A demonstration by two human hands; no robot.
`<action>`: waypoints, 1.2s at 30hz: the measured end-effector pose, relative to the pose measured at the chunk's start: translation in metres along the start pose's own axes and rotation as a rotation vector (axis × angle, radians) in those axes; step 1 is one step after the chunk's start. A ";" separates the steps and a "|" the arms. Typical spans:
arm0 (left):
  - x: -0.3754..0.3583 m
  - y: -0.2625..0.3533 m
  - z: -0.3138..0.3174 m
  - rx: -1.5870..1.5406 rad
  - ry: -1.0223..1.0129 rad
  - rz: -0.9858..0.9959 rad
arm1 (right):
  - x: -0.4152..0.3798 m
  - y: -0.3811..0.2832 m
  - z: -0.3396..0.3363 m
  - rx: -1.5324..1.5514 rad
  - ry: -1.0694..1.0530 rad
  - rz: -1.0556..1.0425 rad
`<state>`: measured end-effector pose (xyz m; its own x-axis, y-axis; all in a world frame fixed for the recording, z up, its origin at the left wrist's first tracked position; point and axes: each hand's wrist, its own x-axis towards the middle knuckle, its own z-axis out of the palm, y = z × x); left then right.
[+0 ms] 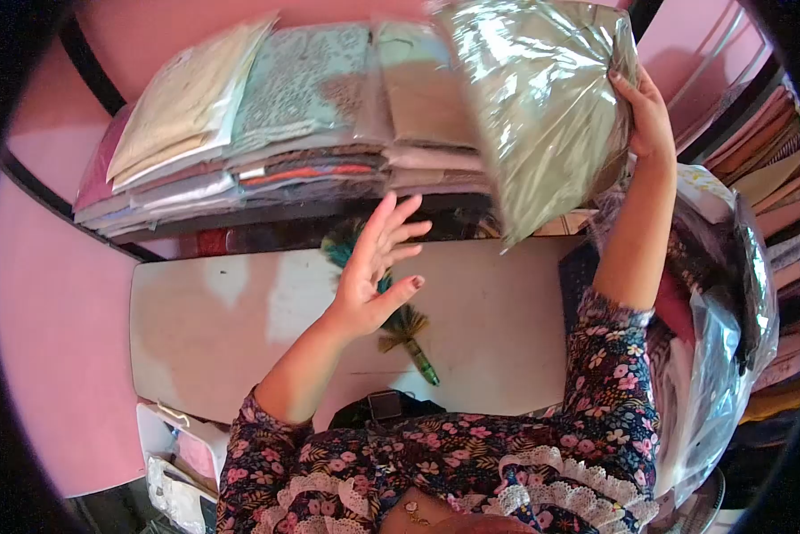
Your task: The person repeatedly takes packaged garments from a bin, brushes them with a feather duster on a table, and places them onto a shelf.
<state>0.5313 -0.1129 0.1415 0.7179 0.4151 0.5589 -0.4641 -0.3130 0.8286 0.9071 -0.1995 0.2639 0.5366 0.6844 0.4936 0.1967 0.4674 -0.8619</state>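
Observation:
My right hand [646, 111] grips the right side of a clear plastic package [542, 98] with olive-beige folded fabric inside. The package is raised at the upper right, in front of the shelf, and tilts with one corner pointing down. Held up over the white table [239, 338], my left hand [379, 262] has its fingers spread and nothing in it. A feather duster [409, 334] with green-blue feathers lies on the table, partly hidden behind my left hand.
Stacks of plastic-wrapped folded fabrics [302, 84] fill the shelf [311, 211] above the table. Large plastic bags of cloth [716, 356] bulge at the right, beside piled fabrics [778, 160]. A white container [182, 445] stands at the lower left. Pink walls [61, 338] border the left.

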 end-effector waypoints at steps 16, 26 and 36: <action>-0.275 -0.137 -0.069 1.533 0.151 -1.063 | 0.163 0.233 -0.315 -1.248 -0.079 0.528; -0.278 -0.131 -0.083 1.487 0.143 -1.134 | 0.143 0.206 -0.251 -1.738 0.191 0.361; -0.339 -0.109 -0.168 1.411 0.096 -0.977 | -0.026 0.105 -0.125 -0.893 -0.152 0.815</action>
<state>0.2514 -0.0757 -0.1332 0.3790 0.9238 -0.0538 0.9107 -0.3621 0.1990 1.0158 -0.2380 0.1455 0.6767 0.6839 -0.2727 0.3743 -0.6385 -0.6725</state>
